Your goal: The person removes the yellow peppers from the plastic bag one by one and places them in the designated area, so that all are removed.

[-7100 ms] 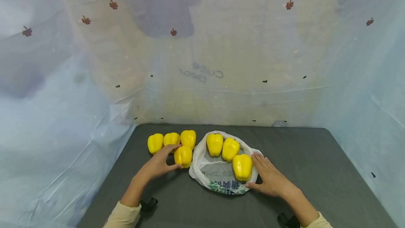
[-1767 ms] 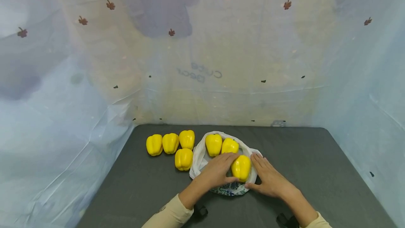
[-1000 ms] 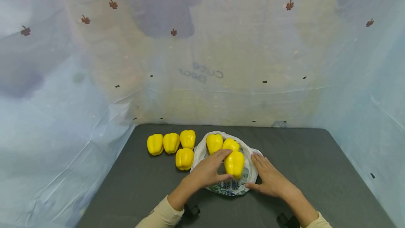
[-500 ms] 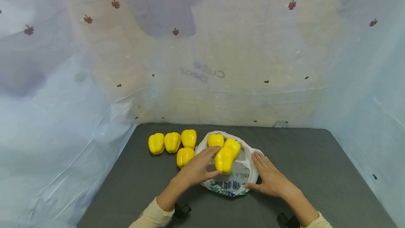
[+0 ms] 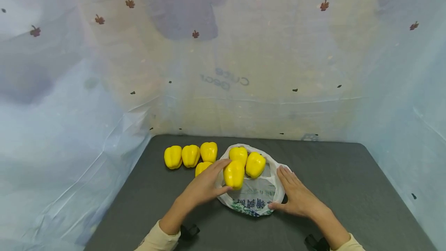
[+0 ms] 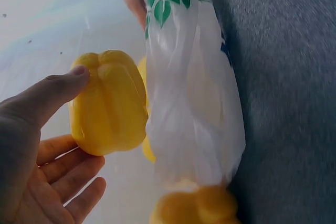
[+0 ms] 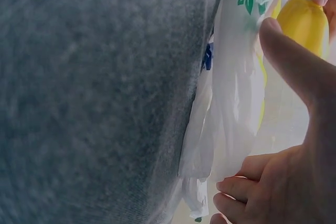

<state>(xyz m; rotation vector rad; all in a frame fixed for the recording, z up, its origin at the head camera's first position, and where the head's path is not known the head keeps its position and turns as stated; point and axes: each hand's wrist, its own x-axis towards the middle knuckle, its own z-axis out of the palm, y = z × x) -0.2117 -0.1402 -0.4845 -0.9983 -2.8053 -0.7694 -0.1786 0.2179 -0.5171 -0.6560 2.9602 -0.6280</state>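
Observation:
My left hand (image 5: pixel 202 187) holds a yellow bell pepper (image 5: pixel 234 175) between thumb and fingers, over the left part of a white plastic bag (image 5: pixel 280 191). In the left wrist view, this bell pepper (image 6: pixel 107 108) is raised beside the bag's outer wall (image 6: pixel 184 87), thumb on one side and fingers behind. Two more bell peppers, one at the back left (image 5: pixel 238 154) and one to its right (image 5: pixel 255 165), lie inside the bag. My right hand (image 5: pixel 301 195) rests against the bag's right rim, fingers extended and thumb at the front.
Left of the bag, three bell peppers (image 5: pixel 191 155) stand in a row on the dark grey table (image 5: pixel 331 165). Another bell pepper (image 5: pixel 201 168) sits nearer, partly hidden by my left hand. A pale patterned sheet (image 5: pixel 265 57) hangs behind and at both sides.
My left hand, earlier at a pepper outside the bag, then took hold of the pepper at the bag's right side, lifted it and carried it left. My right hand stays put.

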